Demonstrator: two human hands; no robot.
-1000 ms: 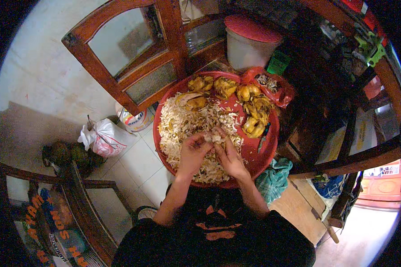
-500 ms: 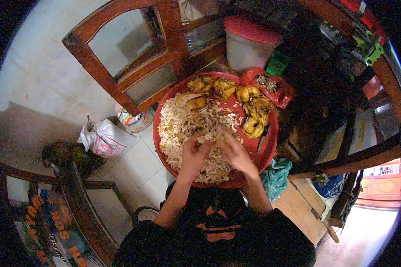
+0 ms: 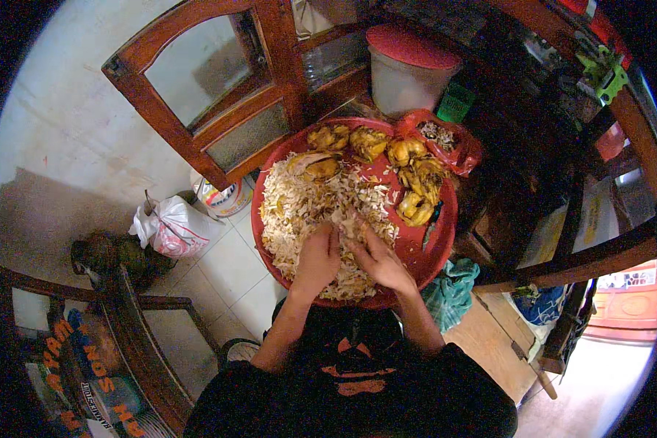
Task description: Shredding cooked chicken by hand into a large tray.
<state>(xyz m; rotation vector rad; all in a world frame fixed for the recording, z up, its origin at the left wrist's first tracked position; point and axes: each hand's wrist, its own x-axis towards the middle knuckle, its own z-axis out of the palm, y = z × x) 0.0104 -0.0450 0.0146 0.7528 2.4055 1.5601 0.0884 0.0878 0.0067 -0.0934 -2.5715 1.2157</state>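
Note:
A wide red round tray (image 3: 445,232) lies before me, with a heap of pale shredded chicken (image 3: 288,208) over its left and middle. My left hand (image 3: 318,257) is over the near part of the heap, fingers bent and pressed together. Close beside it, my right hand (image 3: 379,259) is closed too. Between the fingertips of both hands is a pale piece of chicken meat (image 3: 349,220), partly hidden by the fingers. Larger yellow-brown cooked chicken pieces (image 3: 416,208) line the tray's far and right rim, and one chunk (image 3: 321,168) rests on the heap.
At the tray's far right edge is a red plastic bag (image 3: 456,150) with scraps. Behind stand a white bucket with a red lid (image 3: 409,73) and a green basket (image 3: 456,102). A glazed wooden door (image 3: 204,80) is far left, a white bag (image 3: 171,226) left, a green cloth (image 3: 452,292) right.
Both hands have come slightly nearer to me and lower over the heap. My left fingers have turned downward, with the back of the hand showing more. The chicken pieces on the rim are unmoved.

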